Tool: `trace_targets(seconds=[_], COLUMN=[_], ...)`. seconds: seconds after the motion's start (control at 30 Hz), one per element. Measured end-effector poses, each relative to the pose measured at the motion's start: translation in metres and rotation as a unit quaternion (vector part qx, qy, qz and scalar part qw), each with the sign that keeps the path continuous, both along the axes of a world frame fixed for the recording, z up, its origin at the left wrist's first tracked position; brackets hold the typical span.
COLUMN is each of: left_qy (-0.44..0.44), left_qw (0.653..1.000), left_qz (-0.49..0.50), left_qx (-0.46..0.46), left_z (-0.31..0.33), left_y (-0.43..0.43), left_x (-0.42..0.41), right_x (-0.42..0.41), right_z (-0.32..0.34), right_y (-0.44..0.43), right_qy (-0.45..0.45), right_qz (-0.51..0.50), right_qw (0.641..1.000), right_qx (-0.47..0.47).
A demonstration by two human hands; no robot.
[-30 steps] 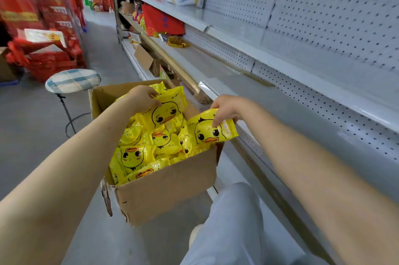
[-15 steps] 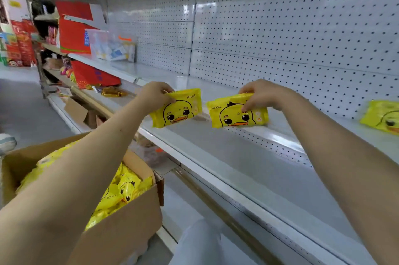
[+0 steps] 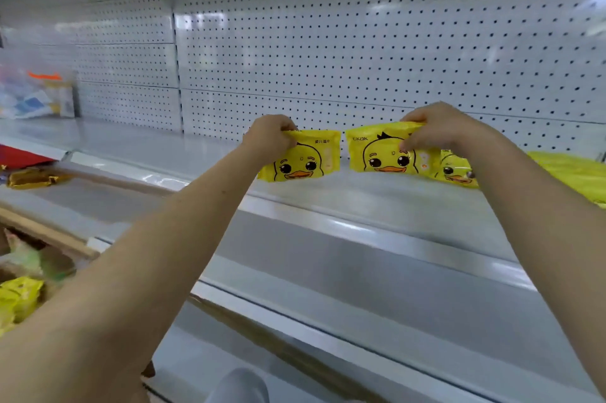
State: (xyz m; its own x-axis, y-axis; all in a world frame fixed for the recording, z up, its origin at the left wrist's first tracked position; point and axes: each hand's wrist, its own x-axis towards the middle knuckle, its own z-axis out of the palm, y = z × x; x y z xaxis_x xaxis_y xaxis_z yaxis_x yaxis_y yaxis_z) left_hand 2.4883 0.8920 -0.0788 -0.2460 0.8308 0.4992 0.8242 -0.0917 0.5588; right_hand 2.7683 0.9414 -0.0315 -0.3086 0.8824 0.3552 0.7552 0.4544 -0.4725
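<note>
My left hand (image 3: 270,136) pinches the top edge of a yellow duck-print packet (image 3: 305,159), held upright over the white shelf (image 3: 377,202). My right hand (image 3: 439,128) grips the top of a second yellow duck packet (image 3: 380,153) just to the right of the first, its bottom edge at the shelf surface. The two packets hang side by side with a small gap between them. Another duck packet (image 3: 457,171) stands on the shelf behind my right wrist, partly hidden.
More yellow packaging (image 3: 570,173) lies on the shelf at the far right. A white pegboard wall (image 3: 360,41) backs the shelf. A clear bag of goods (image 3: 36,94) sits far left. Gold wrappers (image 3: 32,177) lie on the lower shelf; yellow packets (image 3: 18,301) show at bottom left.
Both hands lifted a packet each out of the carton and carried them up and right to the shelf; the packets now hang lower, at the shelf surface beside the standing packets.
</note>
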Motion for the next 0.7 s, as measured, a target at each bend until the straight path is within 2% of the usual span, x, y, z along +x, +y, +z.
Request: trace_targets(seconds=[0.37, 0.57, 0.7], left_qy=[-0.003, 0.019, 0.021], left_qw=[0.999, 0.998, 0.997], left_qz=[-0.043, -0.056, -0.071], left_qx=[-0.010, 0.001, 0.001], left_z=[-0.019, -0.026, -0.027], left_y=[0.119, 0.168, 0.192], left_x=[0.116, 0.150, 0.160], right_x=[0.093, 0.103, 0.100], right_z=[-0.017, -0.043, -0.055], right_y=[0.044, 0.076, 0.100], right_qy=[-0.019, -0.002, 0.007], right_qz=[-0.178, -0.234, -0.265], right_qw=[0.984, 0.972, 0.964], right_qx=[-0.002, -0.006, 0.026])
